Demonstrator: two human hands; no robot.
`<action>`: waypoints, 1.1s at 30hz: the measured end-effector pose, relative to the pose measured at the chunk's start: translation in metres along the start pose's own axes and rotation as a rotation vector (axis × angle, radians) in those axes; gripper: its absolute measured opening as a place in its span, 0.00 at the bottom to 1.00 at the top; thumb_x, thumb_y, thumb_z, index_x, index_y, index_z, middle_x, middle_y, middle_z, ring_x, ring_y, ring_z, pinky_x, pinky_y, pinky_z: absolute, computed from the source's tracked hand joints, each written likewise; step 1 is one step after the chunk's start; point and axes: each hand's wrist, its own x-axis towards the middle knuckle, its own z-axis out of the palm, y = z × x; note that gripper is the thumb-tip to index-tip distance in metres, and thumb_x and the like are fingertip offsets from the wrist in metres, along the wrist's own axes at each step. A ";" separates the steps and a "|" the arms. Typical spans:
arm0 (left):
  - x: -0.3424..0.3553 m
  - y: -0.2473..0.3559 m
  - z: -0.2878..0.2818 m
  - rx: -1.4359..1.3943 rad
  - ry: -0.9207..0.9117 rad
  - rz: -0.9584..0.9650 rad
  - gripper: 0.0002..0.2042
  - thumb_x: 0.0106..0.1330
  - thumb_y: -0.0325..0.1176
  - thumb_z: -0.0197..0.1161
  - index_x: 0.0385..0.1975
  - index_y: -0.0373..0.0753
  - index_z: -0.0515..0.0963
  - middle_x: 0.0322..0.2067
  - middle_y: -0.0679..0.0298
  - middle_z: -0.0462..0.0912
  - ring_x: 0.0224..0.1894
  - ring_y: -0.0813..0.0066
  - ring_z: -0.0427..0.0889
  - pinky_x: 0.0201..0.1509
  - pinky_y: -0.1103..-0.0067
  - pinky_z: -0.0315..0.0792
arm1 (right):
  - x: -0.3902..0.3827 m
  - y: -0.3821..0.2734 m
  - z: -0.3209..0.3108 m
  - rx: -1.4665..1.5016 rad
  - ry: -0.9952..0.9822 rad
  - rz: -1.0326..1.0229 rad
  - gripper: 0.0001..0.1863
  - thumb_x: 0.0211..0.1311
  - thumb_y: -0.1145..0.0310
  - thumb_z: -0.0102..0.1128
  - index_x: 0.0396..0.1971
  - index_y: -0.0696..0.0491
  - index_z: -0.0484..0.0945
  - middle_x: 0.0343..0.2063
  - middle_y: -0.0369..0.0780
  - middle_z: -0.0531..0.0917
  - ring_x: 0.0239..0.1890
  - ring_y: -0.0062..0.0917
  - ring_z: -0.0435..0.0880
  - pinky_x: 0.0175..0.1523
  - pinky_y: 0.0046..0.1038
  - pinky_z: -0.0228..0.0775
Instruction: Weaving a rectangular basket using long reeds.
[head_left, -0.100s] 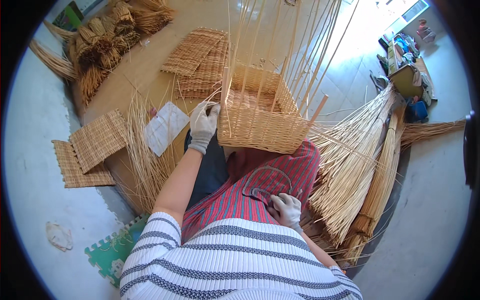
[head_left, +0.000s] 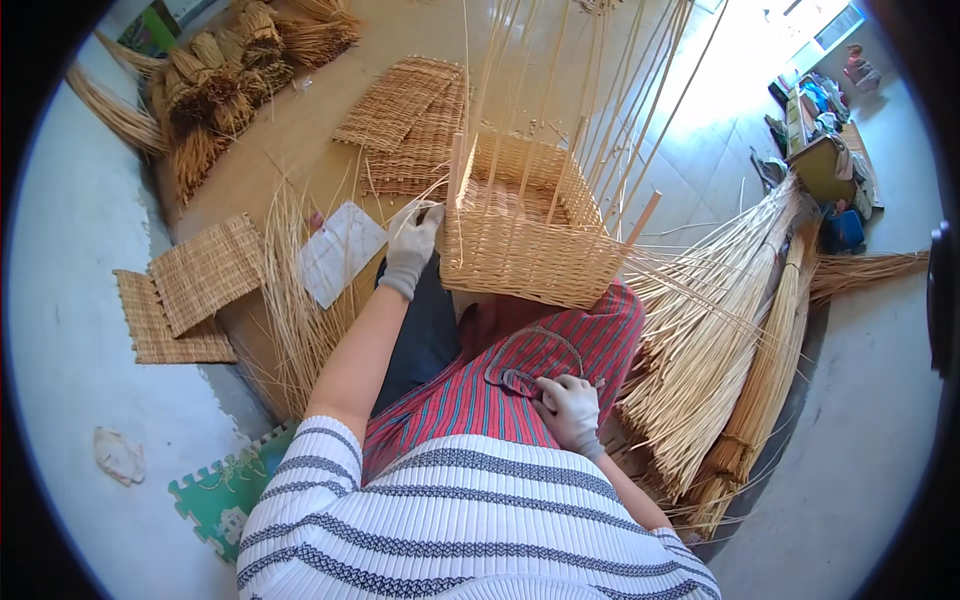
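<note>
A half-woven square basket rests tilted above my knees, with long upright strands and wooden stakes at its corners. My left hand, in a pale glove, is closed at its left corner, gripping the edge beside some loose strands. Lower down, my right hand, also gloved, lies on the red striped cloth over my lap, by a grey looped cord; its fingers are curled, and what they hold is hidden.
Woven panels lie at the left and more mats behind the basket. Loose reeds and a paper are left of me. Reed bundles lie back left and at right. A cluttered table, walls and a green foam mat surround me.
My right hand has shifted slightly upward on the cloth. The whole view has moved a little; my left hand still grips the basket's corner.
</note>
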 end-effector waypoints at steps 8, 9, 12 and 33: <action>-0.002 -0.023 -0.002 0.436 0.058 0.117 0.07 0.67 0.31 0.60 0.34 0.35 0.82 0.30 0.56 0.84 0.33 0.67 0.82 0.43 0.75 0.75 | 0.058 0.022 -0.011 1.141 0.062 0.400 0.13 0.76 0.62 0.55 0.45 0.55 0.83 0.28 0.29 0.77 0.31 0.11 0.72 0.39 0.18 0.68; -0.020 -0.020 -0.001 0.328 0.102 0.177 0.05 0.66 0.30 0.62 0.34 0.35 0.80 0.30 0.55 0.84 0.36 0.63 0.83 0.45 0.74 0.75 | 0.061 0.024 -0.017 1.125 0.059 0.344 0.13 0.77 0.62 0.54 0.46 0.54 0.83 0.30 0.30 0.78 0.31 0.11 0.72 0.39 0.18 0.68; -0.084 0.000 0.017 0.348 0.038 0.277 0.07 0.70 0.32 0.62 0.42 0.37 0.79 0.33 0.60 0.82 0.37 0.70 0.83 0.44 0.75 0.77 | 0.088 0.026 -0.028 0.870 0.171 0.085 0.20 0.72 0.60 0.60 0.57 0.54 0.77 0.40 0.38 0.79 0.34 0.22 0.77 0.44 0.24 0.72; 0.066 0.106 0.012 0.252 -0.024 0.406 0.07 0.67 0.30 0.69 0.41 0.36 0.81 0.29 0.69 0.82 0.34 0.83 0.79 0.40 0.82 0.75 | 0.243 0.125 -0.203 -0.201 0.359 -0.060 0.12 0.63 0.55 0.61 0.32 0.48 0.85 0.34 0.40 0.85 0.47 0.37 0.82 0.56 0.40 0.69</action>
